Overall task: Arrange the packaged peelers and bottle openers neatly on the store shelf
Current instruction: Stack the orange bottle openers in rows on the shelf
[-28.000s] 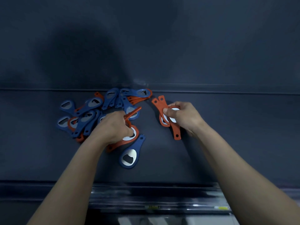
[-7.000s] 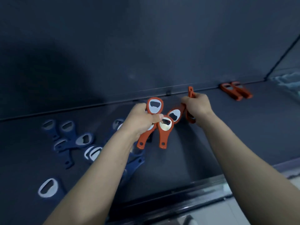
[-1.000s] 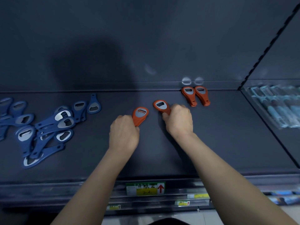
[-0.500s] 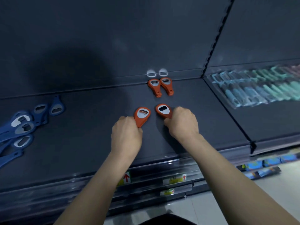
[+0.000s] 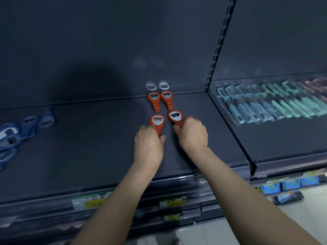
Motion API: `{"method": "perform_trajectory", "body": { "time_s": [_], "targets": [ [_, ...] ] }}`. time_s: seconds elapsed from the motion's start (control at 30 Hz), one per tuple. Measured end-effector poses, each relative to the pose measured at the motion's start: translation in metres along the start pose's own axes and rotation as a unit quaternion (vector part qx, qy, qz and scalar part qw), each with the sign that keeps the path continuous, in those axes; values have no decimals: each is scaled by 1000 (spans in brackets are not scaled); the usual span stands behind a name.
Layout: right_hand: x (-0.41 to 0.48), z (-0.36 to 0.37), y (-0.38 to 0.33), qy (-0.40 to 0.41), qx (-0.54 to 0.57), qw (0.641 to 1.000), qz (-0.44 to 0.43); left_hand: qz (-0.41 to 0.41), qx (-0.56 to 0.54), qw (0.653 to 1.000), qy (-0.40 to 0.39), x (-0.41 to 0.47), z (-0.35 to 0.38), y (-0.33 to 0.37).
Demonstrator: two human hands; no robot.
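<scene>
Now the left hand (image 5: pixel 148 147) has its fingers (image 5: pixel 161 137) closed on the handle of an orange opener (image 5: pixel 157 122). The right hand (image 5: pixel 192 135) grips the handle of a second opener (image 5: pixel 176 117) the same way. Both openers lie flat on the shelf (image 5: pixel 88 147), round heads away from the person, handles toward the front edge. The left one runs straight front to back. The right one leans, its head tipped left. A small gap sits between them. Just behind them lies a back pair (image 5: pixel 160 100), side by side, heads near the back wall (image 5: pixel 106 50). Bare shelf lies open on both sides of the hands. Blue openers (image 5: pixel 23 128) lie in a loose heap far left. Peelers (image 5: pixel 272 105) lie in a row on the next shelf right, past the slotted post (image 5: pixel 215 55).
</scene>
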State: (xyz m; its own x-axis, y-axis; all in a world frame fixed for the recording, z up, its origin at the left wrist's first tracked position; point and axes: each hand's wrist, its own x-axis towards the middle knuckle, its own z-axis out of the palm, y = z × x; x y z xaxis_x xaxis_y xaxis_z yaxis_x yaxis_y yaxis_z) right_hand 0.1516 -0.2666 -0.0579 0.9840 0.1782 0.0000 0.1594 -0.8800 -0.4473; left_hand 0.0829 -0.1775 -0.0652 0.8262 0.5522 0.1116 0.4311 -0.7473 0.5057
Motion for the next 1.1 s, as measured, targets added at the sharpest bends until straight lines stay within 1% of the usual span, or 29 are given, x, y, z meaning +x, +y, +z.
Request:
{"method": "perform_trajectory", "body": {
  "time_s": [0.2, 0.3, 0.6, 0.83, 1.1],
  "targets": [
    [0, -2, 13, -44, 41, 998, -14, 35, -80, 996, -20, -9, -1, -11],
    [0, -3, 16, -50, 54, 997, -24, 49, -103, 993, -5, -9, 1, -14],
    [0, -3, 16, -33, 63, 997, -38, 70, -119, 990, 25, -1, 9, -14],
    [-2, 0, 15, -25, 46, 997, -47, 67, -160, 985, 3, 4, 5, -20],
    [-2, 0, 12, -12, 46, 998, -34, 89, -186, 978, -15, 13, 6, -25]
  ]
}}
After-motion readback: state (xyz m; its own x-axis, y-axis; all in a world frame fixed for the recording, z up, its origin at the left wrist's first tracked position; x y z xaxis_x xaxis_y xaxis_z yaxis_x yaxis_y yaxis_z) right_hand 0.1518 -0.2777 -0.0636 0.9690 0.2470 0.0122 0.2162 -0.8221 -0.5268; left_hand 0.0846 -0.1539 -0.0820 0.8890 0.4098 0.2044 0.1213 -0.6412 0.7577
